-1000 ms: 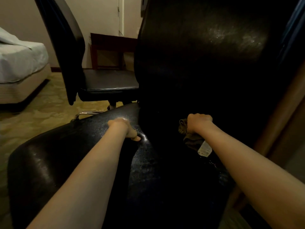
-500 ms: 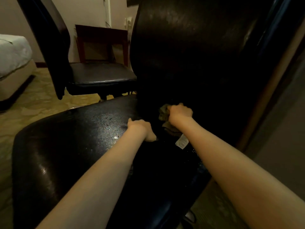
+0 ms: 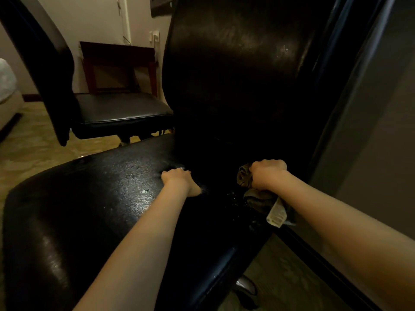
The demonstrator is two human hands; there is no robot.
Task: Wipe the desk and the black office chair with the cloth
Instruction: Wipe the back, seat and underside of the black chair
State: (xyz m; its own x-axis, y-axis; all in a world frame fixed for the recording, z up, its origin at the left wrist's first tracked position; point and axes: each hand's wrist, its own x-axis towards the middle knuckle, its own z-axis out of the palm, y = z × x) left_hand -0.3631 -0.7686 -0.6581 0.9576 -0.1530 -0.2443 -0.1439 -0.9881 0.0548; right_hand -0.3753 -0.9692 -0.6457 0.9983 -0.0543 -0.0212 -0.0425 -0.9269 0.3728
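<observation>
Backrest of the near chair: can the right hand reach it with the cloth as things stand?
Probably yes: the right hand, gripping the cloth, sits at the foot of the backrest, with nothing visible between them.

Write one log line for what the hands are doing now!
right hand grips cloth | left hand rests on chair seat

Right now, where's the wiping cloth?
In the head view, the cloth is bunched in the right hand, right of center, on the seat of the black office chair, by its backrest.
</observation>
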